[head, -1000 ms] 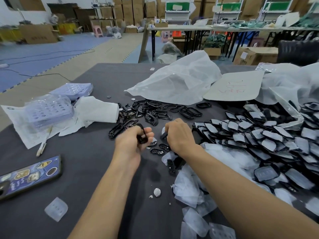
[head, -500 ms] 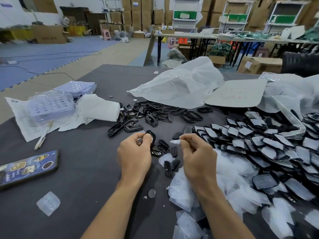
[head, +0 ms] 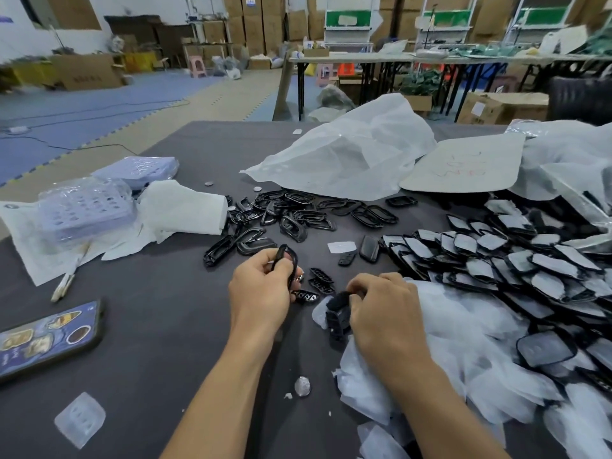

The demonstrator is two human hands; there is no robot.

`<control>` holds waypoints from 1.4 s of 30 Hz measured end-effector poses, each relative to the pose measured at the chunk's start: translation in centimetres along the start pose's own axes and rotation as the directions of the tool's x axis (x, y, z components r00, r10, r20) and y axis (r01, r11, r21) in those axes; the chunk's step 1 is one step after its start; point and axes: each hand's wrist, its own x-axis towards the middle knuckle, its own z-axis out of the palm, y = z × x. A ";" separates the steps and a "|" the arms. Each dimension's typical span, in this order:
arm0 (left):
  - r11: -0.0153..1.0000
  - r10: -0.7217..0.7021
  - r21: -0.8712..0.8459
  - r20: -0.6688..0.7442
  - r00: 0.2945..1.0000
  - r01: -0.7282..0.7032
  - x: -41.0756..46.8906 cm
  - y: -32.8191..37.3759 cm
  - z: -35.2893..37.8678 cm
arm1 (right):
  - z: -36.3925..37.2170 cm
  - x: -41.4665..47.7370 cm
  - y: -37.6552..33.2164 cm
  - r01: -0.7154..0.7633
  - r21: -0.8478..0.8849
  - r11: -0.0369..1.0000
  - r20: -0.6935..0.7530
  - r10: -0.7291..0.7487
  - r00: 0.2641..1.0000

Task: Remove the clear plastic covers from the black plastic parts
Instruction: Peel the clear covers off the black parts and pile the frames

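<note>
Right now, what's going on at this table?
A person is stripping clear covers off black plastic parts. The left hand holds a black frame upright above the table. The right hand curls its fingers onto another black part lying at the edge of a heap of peeled covers. On the right, covered parts are stacked; bare frames lie in a heap beyond the hands.
</note>
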 end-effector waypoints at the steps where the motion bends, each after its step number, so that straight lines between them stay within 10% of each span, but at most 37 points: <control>1: 1.000 0.006 -0.005 -0.005 1.000 -0.006 0.0 0.0 0.0 | 0.1 0.1 0.2 -0.006 0.007 1.000 0.000 0.006 1.000; 8: 0.996 -0.024 -0.089 -0.003 1.000 0.023 -0.4 0.3 -0.2 | -0.4 -0.3 0.5 0.059 0.213 0.975 -0.013 -0.058 0.998; 15: 0.955 -0.125 -0.241 0.212 0.969 0.176 -0.6 1.1 0.3 | -1.9 -1.1 -0.9 0.087 0.727 0.681 -0.175 0.062 0.983; 35: 0.921 -0.105 -0.275 0.502 0.859 0.274 -0.8 0.9 -0.1 | -2.3 0.6 -0.3 -0.223 0.940 0.260 0.205 0.095 0.974; 42: 0.921 -0.092 -0.282 0.513 0.853 0.269 -1.2 0.9 0.0 | -2.3 0.6 -0.1 -0.214 0.934 0.286 0.204 0.067 0.977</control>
